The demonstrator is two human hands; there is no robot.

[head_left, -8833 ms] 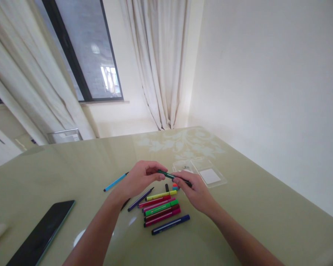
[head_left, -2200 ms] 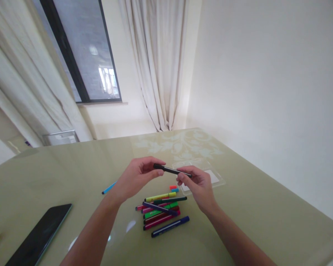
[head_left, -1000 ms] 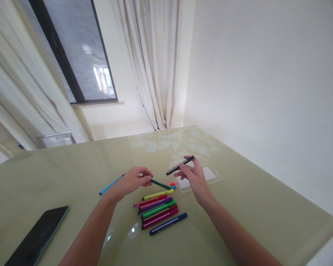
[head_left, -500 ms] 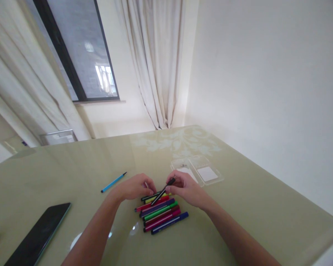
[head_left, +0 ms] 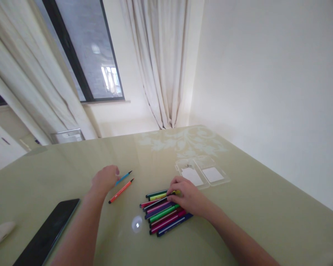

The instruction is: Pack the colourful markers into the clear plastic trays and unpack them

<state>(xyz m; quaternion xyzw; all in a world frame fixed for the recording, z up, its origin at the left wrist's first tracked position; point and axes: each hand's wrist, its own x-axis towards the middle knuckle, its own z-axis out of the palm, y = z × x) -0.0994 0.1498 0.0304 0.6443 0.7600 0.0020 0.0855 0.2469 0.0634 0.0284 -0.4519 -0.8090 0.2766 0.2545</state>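
My right hand is closed at the near end of a black marker, low over a row of markers. The row holds several capped pens side by side, among them a yellow marker, a green marker and a dark blue marker. My left hand, fingers curled together, covers the rear end of a light blue marker; its fingertips are partly hidden. An orange marker lies just right of that hand.
An open clear plastic case with white paper inserts lies beyond my right hand. At the left are a black phone and a white oval object. The table reaches toward a wall, curtains and a window.
My left hand has moved left from the row to the light blue marker. My right hand has lowered the black marker into the row. The orange marker has come into view.
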